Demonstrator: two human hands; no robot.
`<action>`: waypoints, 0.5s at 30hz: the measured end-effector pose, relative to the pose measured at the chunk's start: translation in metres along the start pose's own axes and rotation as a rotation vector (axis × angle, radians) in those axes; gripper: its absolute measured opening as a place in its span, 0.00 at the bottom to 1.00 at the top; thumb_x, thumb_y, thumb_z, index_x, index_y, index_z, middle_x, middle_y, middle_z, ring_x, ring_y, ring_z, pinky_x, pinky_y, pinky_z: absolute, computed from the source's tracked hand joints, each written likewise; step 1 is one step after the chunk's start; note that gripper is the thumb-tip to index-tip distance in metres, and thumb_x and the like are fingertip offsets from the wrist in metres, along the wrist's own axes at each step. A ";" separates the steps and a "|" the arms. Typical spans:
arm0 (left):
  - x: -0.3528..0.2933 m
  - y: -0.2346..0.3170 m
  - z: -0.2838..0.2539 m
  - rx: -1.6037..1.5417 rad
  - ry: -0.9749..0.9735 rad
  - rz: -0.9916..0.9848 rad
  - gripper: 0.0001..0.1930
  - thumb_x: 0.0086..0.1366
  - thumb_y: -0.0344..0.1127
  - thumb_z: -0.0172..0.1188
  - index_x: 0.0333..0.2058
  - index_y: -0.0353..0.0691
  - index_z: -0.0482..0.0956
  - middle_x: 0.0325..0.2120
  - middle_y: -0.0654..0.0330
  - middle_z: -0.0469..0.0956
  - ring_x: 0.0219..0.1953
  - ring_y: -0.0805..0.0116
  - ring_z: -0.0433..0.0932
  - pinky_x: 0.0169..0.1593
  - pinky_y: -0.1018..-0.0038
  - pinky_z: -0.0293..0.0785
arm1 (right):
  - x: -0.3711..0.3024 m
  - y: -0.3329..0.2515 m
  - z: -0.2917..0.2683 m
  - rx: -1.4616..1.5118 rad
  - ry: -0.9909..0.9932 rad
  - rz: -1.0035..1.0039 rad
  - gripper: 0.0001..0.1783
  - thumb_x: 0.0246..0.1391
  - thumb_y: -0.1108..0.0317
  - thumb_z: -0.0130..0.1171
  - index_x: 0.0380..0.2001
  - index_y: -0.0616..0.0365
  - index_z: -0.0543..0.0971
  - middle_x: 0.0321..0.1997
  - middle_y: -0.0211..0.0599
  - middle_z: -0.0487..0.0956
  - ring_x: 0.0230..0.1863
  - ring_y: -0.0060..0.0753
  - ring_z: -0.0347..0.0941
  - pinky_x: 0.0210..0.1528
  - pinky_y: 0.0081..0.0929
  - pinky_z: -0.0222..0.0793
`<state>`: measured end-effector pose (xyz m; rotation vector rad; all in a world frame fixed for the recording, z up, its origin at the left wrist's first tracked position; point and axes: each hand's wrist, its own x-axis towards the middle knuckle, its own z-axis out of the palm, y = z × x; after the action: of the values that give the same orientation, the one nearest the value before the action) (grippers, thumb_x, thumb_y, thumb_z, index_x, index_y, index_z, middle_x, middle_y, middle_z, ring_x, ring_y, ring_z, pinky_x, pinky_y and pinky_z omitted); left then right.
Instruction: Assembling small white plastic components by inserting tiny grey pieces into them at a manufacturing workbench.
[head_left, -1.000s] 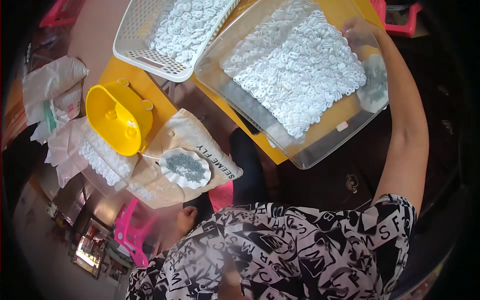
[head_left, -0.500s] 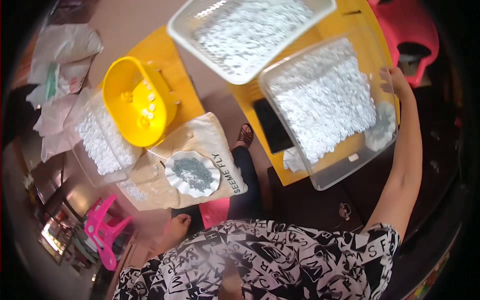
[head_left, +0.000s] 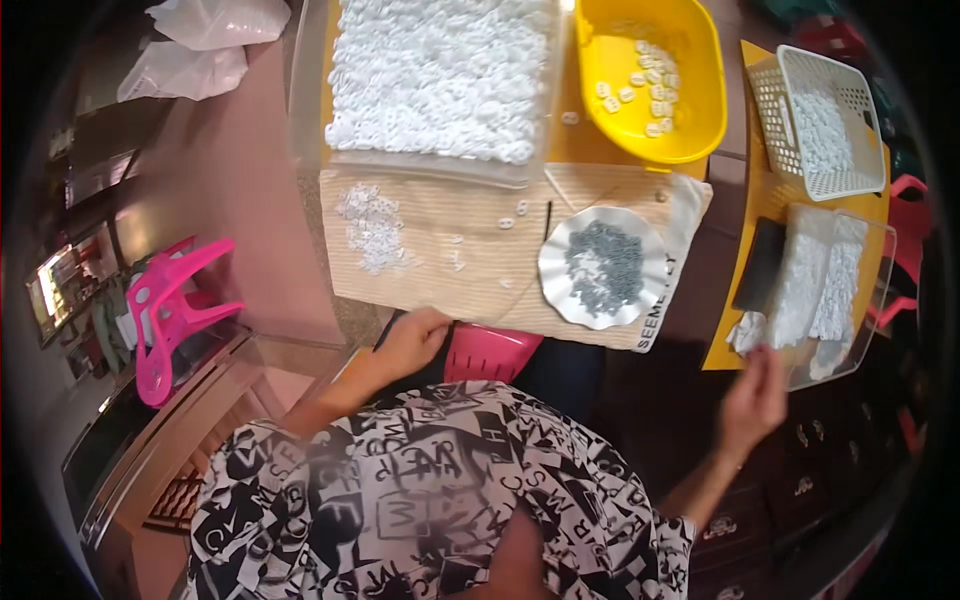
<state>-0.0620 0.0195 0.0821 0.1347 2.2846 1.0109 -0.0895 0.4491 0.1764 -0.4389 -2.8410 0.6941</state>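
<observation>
My left hand [head_left: 415, 338] is closed, its fingers curled by the near edge of a striped beige cloth [head_left: 420, 285]; anything inside it is hidden. On the cloth lie a pile of small white pieces [head_left: 372, 228], a few loose ones, and a scalloped white dish [head_left: 552, 262] of small grey pieces [head_left: 605, 268]. Off to the right, my right hand [head_left: 755, 402] has its fingers drawn together, slightly blurred; what they hold, if anything, I cannot make out. Its fingertips are near a crumpled white item [head_left: 746, 332] and a clear bin [head_left: 868, 362] with white pieces.
Beyond the cloth stand a clear tub [head_left: 440, 172] full of white pieces and a yellow basin [head_left: 708, 130] with some inside. Rightward are a white basket [head_left: 818, 192] and a dark flat phone-like slab [head_left: 762, 265]. A pink stool [head_left: 160, 320] stands at left.
The view has swung left. My right hand has come from the clear bin's far side to near its front corner, its fingers drawn together. My left hand has moved to the cloth's near edge.
</observation>
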 end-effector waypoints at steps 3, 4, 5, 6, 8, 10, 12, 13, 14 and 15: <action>0.006 -0.028 -0.032 0.012 0.172 0.089 0.07 0.49 0.23 0.52 0.30 0.33 0.73 0.26 0.50 0.72 0.31 0.52 0.71 0.36 0.65 0.67 | -0.057 -0.074 0.057 0.159 -0.202 0.123 0.09 0.46 0.79 0.52 0.34 0.66 0.74 0.31 0.45 0.75 0.32 0.39 0.73 0.35 0.27 0.69; 0.009 -0.038 -0.039 0.012 0.181 0.092 0.07 0.49 0.23 0.52 0.30 0.33 0.73 0.26 0.50 0.72 0.31 0.52 0.71 0.36 0.65 0.67 | -0.065 -0.097 0.076 0.211 -0.246 0.111 0.09 0.45 0.80 0.51 0.34 0.66 0.74 0.32 0.47 0.75 0.33 0.42 0.73 0.38 0.27 0.69; 0.012 -0.045 -0.045 0.029 0.253 0.133 0.08 0.48 0.22 0.52 0.30 0.33 0.73 0.26 0.50 0.72 0.32 0.52 0.71 0.36 0.66 0.67 | -0.074 -0.111 0.094 0.275 -0.285 0.089 0.10 0.45 0.80 0.50 0.34 0.66 0.73 0.33 0.48 0.75 0.34 0.44 0.73 0.38 0.29 0.68; 0.015 -0.052 -0.053 0.044 0.332 0.168 0.09 0.47 0.21 0.53 0.30 0.33 0.73 0.26 0.50 0.72 0.32 0.52 0.71 0.36 0.66 0.67 | -0.078 -0.133 0.111 0.319 -0.290 0.081 0.09 0.47 0.78 0.52 0.34 0.67 0.74 0.31 0.43 0.76 0.32 0.34 0.73 0.36 0.23 0.67; 0.023 -0.070 -0.058 0.094 0.457 0.216 0.10 0.47 0.20 0.53 0.31 0.34 0.73 0.27 0.51 0.72 0.32 0.52 0.71 0.36 0.66 0.67 | -0.082 -0.162 0.142 0.374 -0.337 -0.025 0.08 0.47 0.78 0.52 0.34 0.66 0.73 0.32 0.44 0.75 0.32 0.34 0.73 0.36 0.24 0.67; 0.042 -0.089 -0.064 0.192 0.641 0.295 0.11 0.45 0.19 0.54 0.31 0.34 0.73 0.28 0.52 0.71 0.32 0.53 0.70 0.36 0.66 0.66 | -0.088 -0.178 0.171 0.412 -0.354 -0.112 0.09 0.45 0.81 0.53 0.34 0.66 0.73 0.30 0.45 0.74 0.30 0.34 0.72 0.34 0.23 0.67; 0.059 -0.096 -0.075 0.288 0.769 0.325 0.12 0.44 0.19 0.56 0.31 0.36 0.74 0.27 0.55 0.71 0.31 0.56 0.70 0.36 0.67 0.65 | -0.093 -0.182 0.195 0.487 -0.362 -0.191 0.10 0.43 0.83 0.53 0.33 0.67 0.73 0.29 0.45 0.74 0.28 0.35 0.71 0.32 0.22 0.68; 0.062 -0.099 -0.082 0.340 0.759 0.355 0.12 0.44 0.20 0.57 0.31 0.37 0.74 0.27 0.56 0.71 0.31 0.58 0.69 0.36 0.68 0.65 | -0.095 -0.182 0.204 0.495 -0.363 -0.206 0.10 0.43 0.83 0.53 0.33 0.67 0.73 0.29 0.45 0.74 0.28 0.35 0.71 0.32 0.22 0.68; 0.067 -0.101 -0.087 0.384 0.751 0.392 0.12 0.44 0.21 0.58 0.30 0.37 0.75 0.27 0.58 0.71 0.31 0.59 0.68 0.35 0.68 0.64 | -0.095 -0.181 0.212 0.520 -0.387 -0.261 0.09 0.44 0.84 0.53 0.32 0.67 0.73 0.28 0.45 0.73 0.28 0.36 0.71 0.31 0.23 0.67; 0.072 -0.103 -0.089 0.441 0.715 0.432 0.11 0.44 0.25 0.59 0.30 0.39 0.76 0.27 0.61 0.71 0.30 0.62 0.68 0.34 0.68 0.62 | -0.098 -0.178 0.216 0.538 -0.413 -0.311 0.08 0.44 0.84 0.53 0.31 0.68 0.73 0.28 0.45 0.73 0.27 0.36 0.71 0.30 0.23 0.67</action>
<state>-0.1561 -0.0857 0.0188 0.5436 3.2150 0.8126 -0.0933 0.1755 0.0621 0.2540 -2.7930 1.5562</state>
